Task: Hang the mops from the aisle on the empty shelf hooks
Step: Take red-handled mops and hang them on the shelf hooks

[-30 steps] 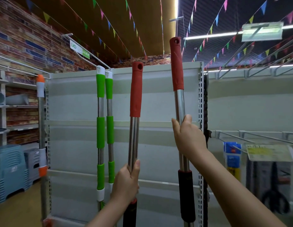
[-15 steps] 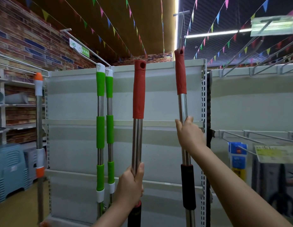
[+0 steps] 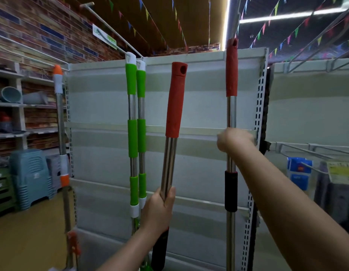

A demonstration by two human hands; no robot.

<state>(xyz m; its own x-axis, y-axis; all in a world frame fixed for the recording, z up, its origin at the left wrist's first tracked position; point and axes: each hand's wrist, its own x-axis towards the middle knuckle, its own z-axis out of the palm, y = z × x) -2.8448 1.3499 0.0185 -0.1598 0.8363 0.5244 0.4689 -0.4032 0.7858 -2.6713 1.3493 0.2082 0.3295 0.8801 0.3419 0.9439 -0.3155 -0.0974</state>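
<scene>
My left hand (image 3: 159,209) grips the steel shaft of a red-handled mop (image 3: 175,100), which tilts slightly right with its hanging hole facing me. My right hand (image 3: 235,139) is closed round the shaft of a second red-handled mop (image 3: 231,71), held upright and higher, its tip reaching a metal hook (image 3: 234,22) above the grey shelf panel (image 3: 103,106). Two green-handled mops (image 3: 133,132) hang side by side from a white hook (image 3: 109,26) at the panel's upper left. An orange-and-white mop (image 3: 58,85) stands at the panel's left edge. All mop heads are out of view.
A brick wall with shelves of grey basins (image 3: 11,94) and stacked blue stools (image 3: 31,177) lies to the left. To the right, wire hooks (image 3: 306,151) hold blue packets (image 3: 298,173) and a yellow price tag (image 3: 340,172). Bunting hangs from the ceiling.
The view has moved closer to the panel. My right hand has carried its mop up towards the hook above. The left mop has tilted to the right.
</scene>
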